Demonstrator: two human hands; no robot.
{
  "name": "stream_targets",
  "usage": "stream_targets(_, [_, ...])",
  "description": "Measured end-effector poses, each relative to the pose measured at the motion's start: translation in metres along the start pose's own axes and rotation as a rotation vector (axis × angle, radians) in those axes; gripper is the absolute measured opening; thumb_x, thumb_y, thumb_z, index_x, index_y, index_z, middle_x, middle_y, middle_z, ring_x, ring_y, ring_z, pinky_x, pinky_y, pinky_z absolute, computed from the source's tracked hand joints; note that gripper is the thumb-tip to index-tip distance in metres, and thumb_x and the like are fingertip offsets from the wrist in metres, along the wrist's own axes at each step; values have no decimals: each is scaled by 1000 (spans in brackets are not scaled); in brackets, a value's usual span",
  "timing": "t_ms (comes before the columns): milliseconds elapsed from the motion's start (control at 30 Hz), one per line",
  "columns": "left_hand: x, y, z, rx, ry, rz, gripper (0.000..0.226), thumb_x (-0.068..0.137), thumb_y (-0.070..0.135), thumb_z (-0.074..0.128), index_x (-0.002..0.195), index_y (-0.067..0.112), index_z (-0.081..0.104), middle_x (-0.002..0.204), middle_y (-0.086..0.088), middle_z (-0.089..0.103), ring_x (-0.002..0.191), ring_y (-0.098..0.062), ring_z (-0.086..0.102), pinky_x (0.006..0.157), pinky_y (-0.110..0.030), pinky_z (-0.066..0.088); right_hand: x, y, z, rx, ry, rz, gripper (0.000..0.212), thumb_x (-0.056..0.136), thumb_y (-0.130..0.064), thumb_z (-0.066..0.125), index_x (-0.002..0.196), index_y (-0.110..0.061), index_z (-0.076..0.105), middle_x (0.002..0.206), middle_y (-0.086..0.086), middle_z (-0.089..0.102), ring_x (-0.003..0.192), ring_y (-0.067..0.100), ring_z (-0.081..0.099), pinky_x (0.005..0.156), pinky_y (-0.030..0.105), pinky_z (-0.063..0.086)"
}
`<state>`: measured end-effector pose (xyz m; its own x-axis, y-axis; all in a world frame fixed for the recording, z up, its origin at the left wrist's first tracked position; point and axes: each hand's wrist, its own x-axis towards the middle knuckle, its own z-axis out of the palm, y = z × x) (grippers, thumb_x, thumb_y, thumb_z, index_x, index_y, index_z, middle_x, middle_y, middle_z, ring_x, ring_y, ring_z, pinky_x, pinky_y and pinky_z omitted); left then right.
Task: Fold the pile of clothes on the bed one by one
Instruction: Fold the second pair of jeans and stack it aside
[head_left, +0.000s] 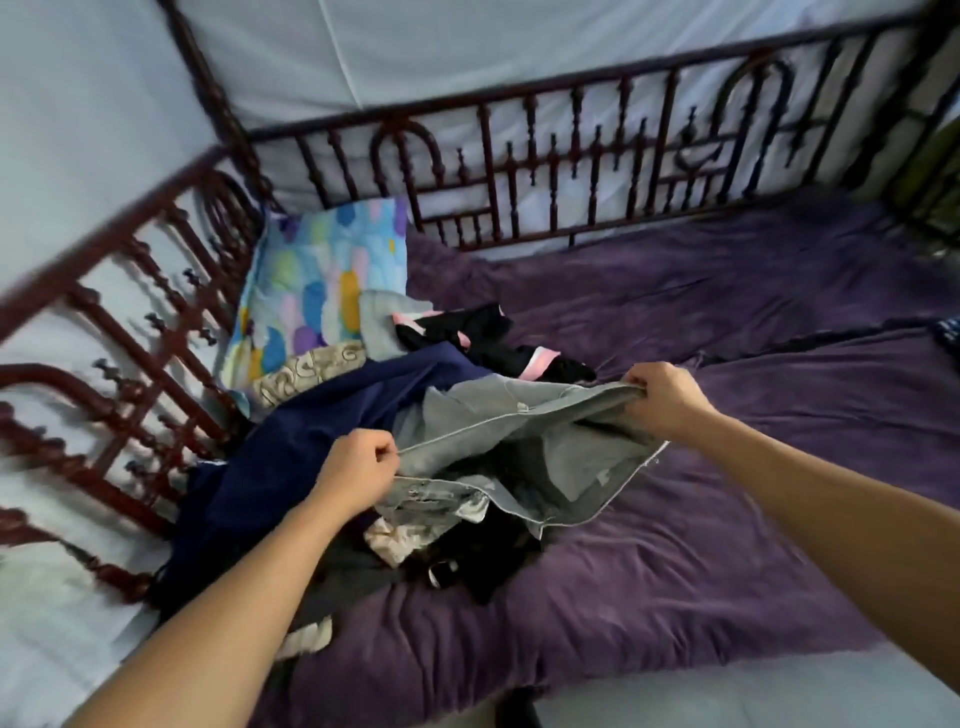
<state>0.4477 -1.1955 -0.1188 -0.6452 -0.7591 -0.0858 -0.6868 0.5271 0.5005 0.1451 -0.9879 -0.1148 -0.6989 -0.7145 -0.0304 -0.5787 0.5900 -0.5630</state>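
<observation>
A pile of clothes (363, 530) lies on the left half of the bed, on a purple blanket (701, 545). A grey denim garment (545, 441) is stretched above the pile between both hands. My left hand (358, 470) pinches its left edge, and my right hand (662, 395) grips its right edge, a little higher. Under it lie a dark navy cloth (291, 457), black pieces and a pale patterned one. A black garment with pink trim (483, 338) sits behind the pile.
A colourful patterned pillow (311, 291) leans in the far left corner. Dark red metal bed rails (571, 156) run along the back and the left side, with pale netting behind them. The purple blanket stretches out to the right.
</observation>
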Motion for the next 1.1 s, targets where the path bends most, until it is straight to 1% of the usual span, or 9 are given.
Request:
stream_targets(167, [17, 32, -97, -117, 272, 150, 40, 92, 3, 47, 54, 13, 38, 52, -1, 38, 53, -15, 38, 50, -22, 26, 9, -37, -44, -129, 219, -44, 19, 76, -10, 60, 94, -15, 65, 101, 16, 67, 96, 37, 59, 73, 36, 39])
stream_targets(333, [45, 63, -184, -265, 492, 288, 40, 92, 0, 40, 54, 12, 30, 53, -3, 28, 53, -16, 28, 56, -33, 18, 25, -78, -91, -116, 402, 112, 21, 85, -18, 56, 105, -17, 57, 104, 18, 66, 97, 40, 61, 73, 38, 43])
stream_targets(567, [83, 65, -306, -408, 640, 384, 23, 75, 22, 41, 57, 9, 36, 57, -9, 29, 57, -20, 29, 56, -34, 24, 46, -197, -181, 776, 239, 147, 9, 80, -13, 71, 83, -9, 64, 65, 7, 65, 53, 21, 62, 50, 29, 52])
stream_targets(667, [98, 57, -352, -321, 697, 435, 44, 77, 41, 42, 54, 5, 37, 57, -17, 33, 58, -24, 36, 55, -37, 28, 46, -233, -208, 996, 42, 104, 7, 83, -12, 61, 76, -12, 61, 59, 3, 66, 47, 17, 63, 46, 26, 53])
stream_targets(733, [100, 51, -365, -267, 621, 495, 59, 76, 60, 47, 55, 5, 41, 52, -5, 40, 55, -17, 39, 57, -37, 30, 45, -245, -216, 1061, 8, 78, 15, 87, -8, 54, 73, -12, 61, 59, 3, 66, 49, 17, 64, 47, 25, 53])
stream_targets(800, [98, 42, -360, -185, 469, 518, 59, 66, 69, 61, 58, 13, 45, 51, 7, 43, 52, -11, 41, 56, -32, 35, 44, -244, -212, 844, 121, 81, 18, 89, -4, 51, 76, -13, 57, 55, 2, 64, 46, 14, 62, 41, 22, 50])
stream_targets(933, [104, 20, -319, 139, 97, 538, 39, 64, 22, 83, 74, 22, 45, 71, 4, 57, 66, -15, 55, 57, -24, 40, 38, -209, -177, -21, 279, 141, 16, 89, -8, 54, 76, -16, 59, 73, 7, 62, 63, 20, 58, 53, 24, 49])
stream_targets(1000, [113, 6, -305, 224, -47, 530, 35, 67, 6, 74, 80, 22, 46, 77, 1, 56, 72, -18, 55, 61, -24, 42, 32, -190, -156, -49, 223, 208, 15, 89, -8, 53, 77, -15, 59, 76, 9, 61, 64, 21, 57, 54, 24, 48])
stream_targets(1100, [126, -24, -299, 146, -261, 358, 22, 77, -2, 64, 88, 14, 55, 83, -4, 56, 75, -21, 53, 69, -32, 47, 19, -170, -134, 266, 186, 285, 21, 89, -3, 47, 78, -14, 60, 72, 6, 55, 62, 18, 52, 56, 28, 49])
